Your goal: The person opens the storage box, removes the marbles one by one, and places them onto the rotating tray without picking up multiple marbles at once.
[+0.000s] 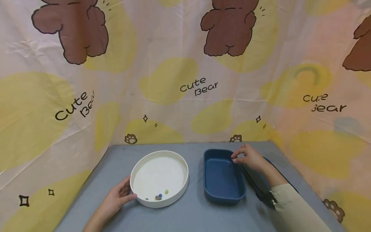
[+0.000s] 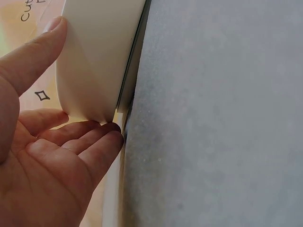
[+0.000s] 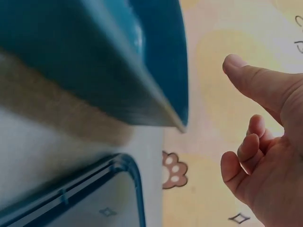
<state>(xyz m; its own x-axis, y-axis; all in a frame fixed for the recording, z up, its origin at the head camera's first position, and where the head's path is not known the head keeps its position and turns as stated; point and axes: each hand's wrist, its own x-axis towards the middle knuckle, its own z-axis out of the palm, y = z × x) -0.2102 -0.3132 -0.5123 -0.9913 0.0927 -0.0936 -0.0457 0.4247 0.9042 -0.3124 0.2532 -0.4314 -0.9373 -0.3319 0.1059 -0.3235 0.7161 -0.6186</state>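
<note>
Inside the round white tray [image 1: 157,170] are several marbles, among them a blue marble [image 1: 160,195] and a yellow-green marble [image 1: 166,191] toward its front. My left hand [image 1: 116,196] holds the tray's front-left side. In the left wrist view, its thumb [image 2: 59,33] lies at the wall's edge and the fingertips touch lower down. Over the back-right rim of a blue rectangular box [image 1: 221,180] is my right hand [image 1: 249,158]. Its thumb [image 3: 241,71] stands apart from the loosely curled fingers in the right wrist view. Just below those fingers, a small dark marble [image 1: 230,165] shows inside the box.
A blue-edged lid [image 3: 128,175] lies beside the box, partly hidden by my right forearm. A black strap [image 1: 265,196] hangs at the right sleeve. The grey table [image 1: 185,219] meets a bear-printed cloth [image 1: 203,112] at the back and sides.
</note>
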